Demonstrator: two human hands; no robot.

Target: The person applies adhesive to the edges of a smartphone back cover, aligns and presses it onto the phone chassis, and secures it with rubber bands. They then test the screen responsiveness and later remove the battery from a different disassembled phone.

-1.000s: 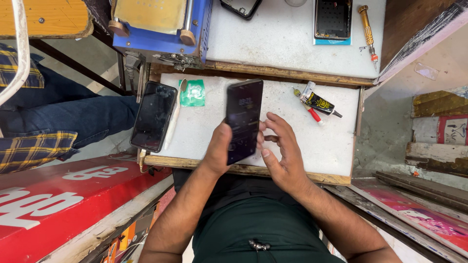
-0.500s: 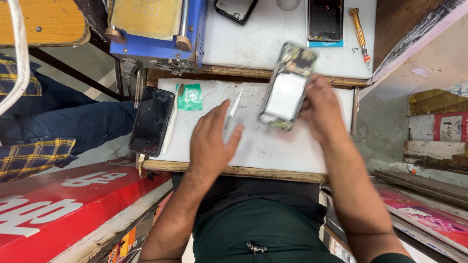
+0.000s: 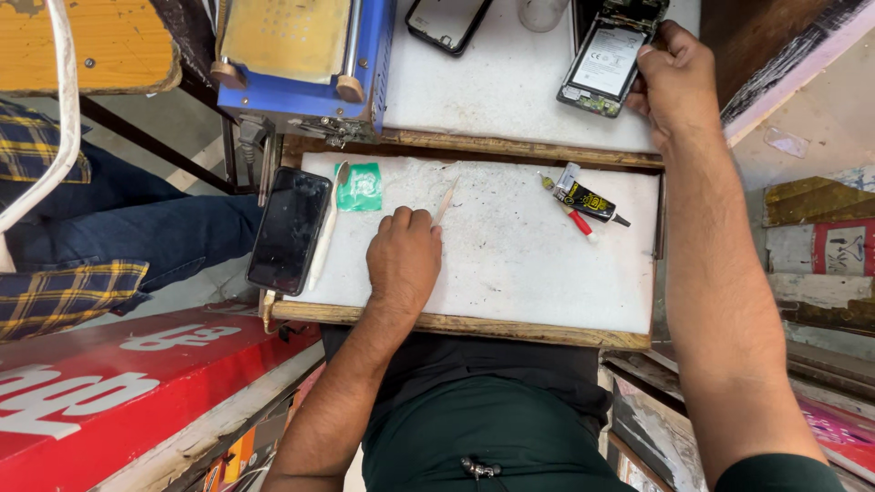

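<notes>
two hands, one opened phone, one thin tool

one opened phone body (image 3: 609, 66) lies on the far white board (image 3: 492, 96), back cover off, battery showing. right hand (image 3: 673, 80) grips its right edge, fingers curled on it. left hand (image 3: 403, 258) rests on the near white pad (image 3: 529, 260), fingers closed loosely on a thin pale tool (image 3: 446, 199). glue tube (image 3: 583, 199) sits right of it, well apart. green packet (image 3: 362, 187) and dark phone (image 3: 289, 230) lie to the left. blue machine (image 3: 305, 59) stands behind.

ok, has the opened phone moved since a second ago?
Yes. The opened phone, in the right hand, went from over the white work board up to the upper shelf, beyond the glue tube.
</notes>
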